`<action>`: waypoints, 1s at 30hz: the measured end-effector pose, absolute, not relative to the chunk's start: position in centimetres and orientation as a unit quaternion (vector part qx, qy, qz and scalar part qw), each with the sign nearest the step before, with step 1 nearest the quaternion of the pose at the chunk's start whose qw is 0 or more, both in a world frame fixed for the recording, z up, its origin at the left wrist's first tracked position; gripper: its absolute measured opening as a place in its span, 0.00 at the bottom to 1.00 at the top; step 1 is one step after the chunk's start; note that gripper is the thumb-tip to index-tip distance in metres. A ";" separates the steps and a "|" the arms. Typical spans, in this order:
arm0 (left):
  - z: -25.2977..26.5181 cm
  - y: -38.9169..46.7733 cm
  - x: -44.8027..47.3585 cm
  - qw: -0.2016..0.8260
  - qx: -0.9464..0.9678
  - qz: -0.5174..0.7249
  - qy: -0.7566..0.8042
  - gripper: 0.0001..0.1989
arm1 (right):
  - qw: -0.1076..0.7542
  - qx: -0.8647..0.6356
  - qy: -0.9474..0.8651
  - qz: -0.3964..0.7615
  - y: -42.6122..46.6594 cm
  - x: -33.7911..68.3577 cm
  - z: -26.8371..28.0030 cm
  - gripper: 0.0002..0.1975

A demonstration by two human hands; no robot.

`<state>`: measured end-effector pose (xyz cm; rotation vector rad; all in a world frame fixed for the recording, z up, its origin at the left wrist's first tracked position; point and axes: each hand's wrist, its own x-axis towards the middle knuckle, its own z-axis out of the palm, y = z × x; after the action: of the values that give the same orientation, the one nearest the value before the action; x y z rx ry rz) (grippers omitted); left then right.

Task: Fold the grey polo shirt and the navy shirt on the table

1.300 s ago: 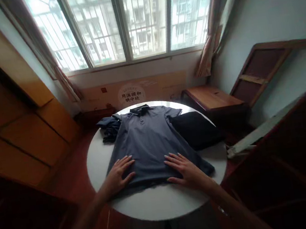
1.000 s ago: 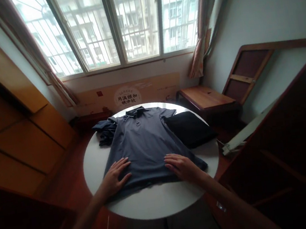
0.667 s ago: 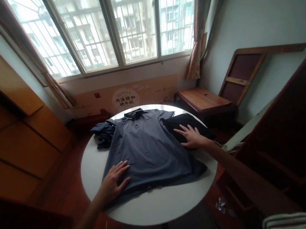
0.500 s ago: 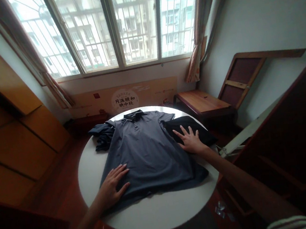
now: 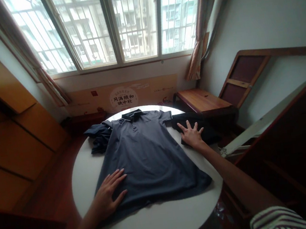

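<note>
A dark grey polo shirt lies spread out front side up on a round white table, its black collar at the far edge and its hem towards me. My left hand rests flat on the shirt's lower left part, fingers stretched out. On the right, my right hand has its fingers spread on a black folded cloth beside the shirt's sleeve. A crumpled dark navy garment sits by the other sleeve at the table's left.
Behind the table stands a low wooden table, with a wooden framed panel against the wall. A printed cardboard box is under the window. Wooden cabinets line the left. A dark wooden edge rises at the right.
My right hand has shifted slightly right with the black cloth, uncovering white table between it and the shirt. My left hand stays on the shirt. The view has moved a little.
</note>
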<state>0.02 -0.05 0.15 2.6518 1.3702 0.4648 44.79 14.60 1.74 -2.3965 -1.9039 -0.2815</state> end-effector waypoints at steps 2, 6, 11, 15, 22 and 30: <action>0.1 -0.1 0.0 0.060 0.877 0.147 0.454 0.25 | 0.036 -0.784 -0.613 -0.089 15.4 45.4 1.7 0.30; 0.2 -0.2 0.0 0.063 0.877 0.134 0.457 0.26 | 0.050 -0.793 -0.602 -0.083 16.9 46.4 1.7 0.29; 0.4 -0.1 0.2 0.079 0.876 0.136 0.455 0.26 | 0.063 -0.789 -0.608 -0.066 17.7 46.9 2.1 0.29; 0.6 -0.3 0.2 0.079 0.874 0.181 0.443 0.22 | 0.113 -0.752 -0.646 -0.065 14.9 45.7 3.1 0.32; 1.9 -4.1 0.7 0.091 0.916 0.175 0.348 0.20 | 0.192 -0.445 -0.874 0.000 -0.7 42.9 3.1 0.20; 1.3 -4.7 0.9 0.083 0.932 0.143 0.323 0.24 | 0.212 -0.370 -0.904 -0.040 -6.7 44.8 0.7 0.18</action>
<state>0.90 -4.67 1.33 2.7818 0.9634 0.4266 44.85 -6.66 0.71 -1.0287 -2.5099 -0.1100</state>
